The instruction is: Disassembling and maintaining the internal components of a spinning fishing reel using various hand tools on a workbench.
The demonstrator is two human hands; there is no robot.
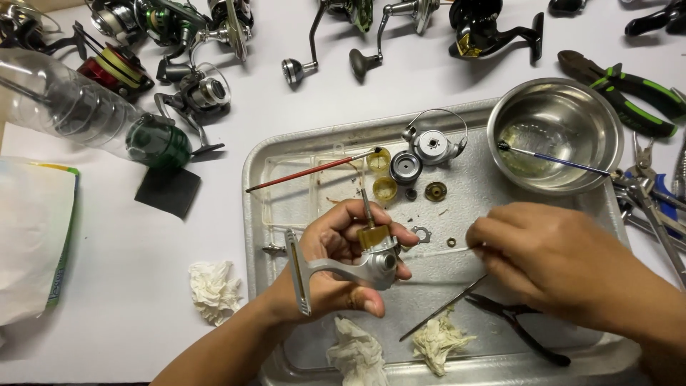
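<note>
Hands apart | left hand (336, 261) grips silver reel body (357, 266) | right hand (554, 261) pinches thin white stick (443, 251) | metal tray (286, 143) beneath both

Stripped spinning-reel body and a thin white strip, both in hand

The silver reel body (357, 266) sits gripped in the left hand (336, 268), foot pointing lower left, a brass gear and bare shaft standing up from its top. The thin white strip (443, 250) runs level from the right hand (550, 264) fingertips toward the body.
</note>
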